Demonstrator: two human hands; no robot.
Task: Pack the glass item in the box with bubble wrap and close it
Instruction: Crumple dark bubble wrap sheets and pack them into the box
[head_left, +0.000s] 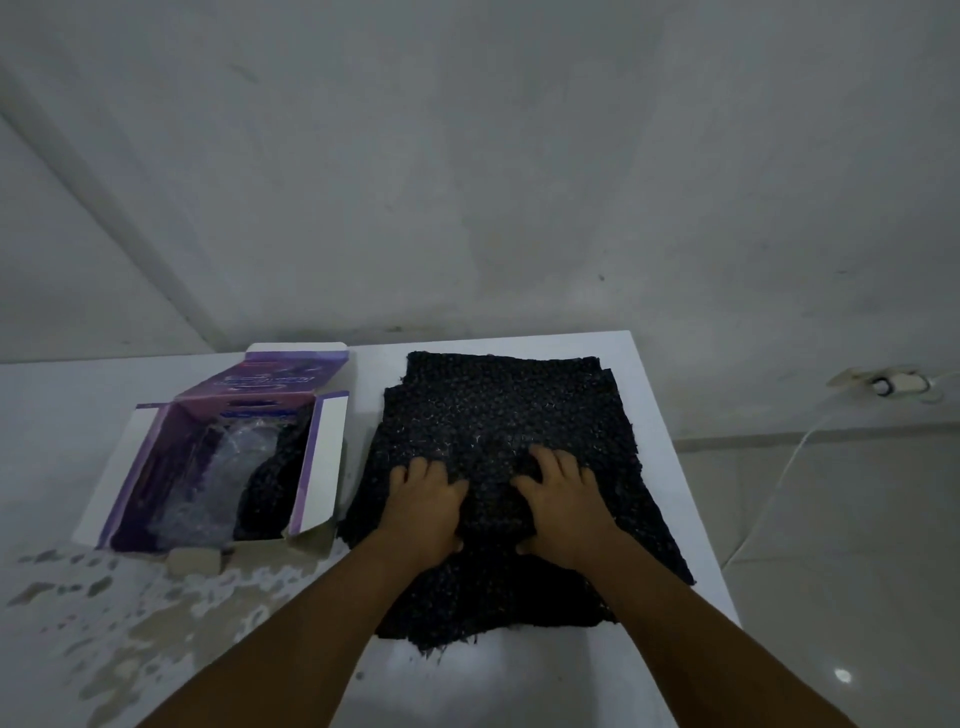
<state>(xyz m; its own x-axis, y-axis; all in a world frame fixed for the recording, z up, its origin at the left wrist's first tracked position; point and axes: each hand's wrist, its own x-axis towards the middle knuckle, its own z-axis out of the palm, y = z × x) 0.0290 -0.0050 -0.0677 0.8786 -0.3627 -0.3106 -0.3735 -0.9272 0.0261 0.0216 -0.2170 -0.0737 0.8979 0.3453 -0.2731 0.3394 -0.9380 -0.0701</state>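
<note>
Both hands, left hand (428, 501) and right hand (563, 501), fingers curled gripping the black bubble wrap (498, 415) at frame centre, might, seemingly, crush whatever's bundled underneath.

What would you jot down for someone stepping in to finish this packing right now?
Left hand: on the black bubble wrap, fingers curled into it.
Right hand: the same, beside the left.
The black sheet lies spread on the white table; something seems bundled under the hands, but I cannot tell what.
The purple box stands open to the left, holding clear wrap and some black wrap.
Done: box opened and partly padded.
Left: finish wrapping, put the bundle in the box, close the flaps.
</note>
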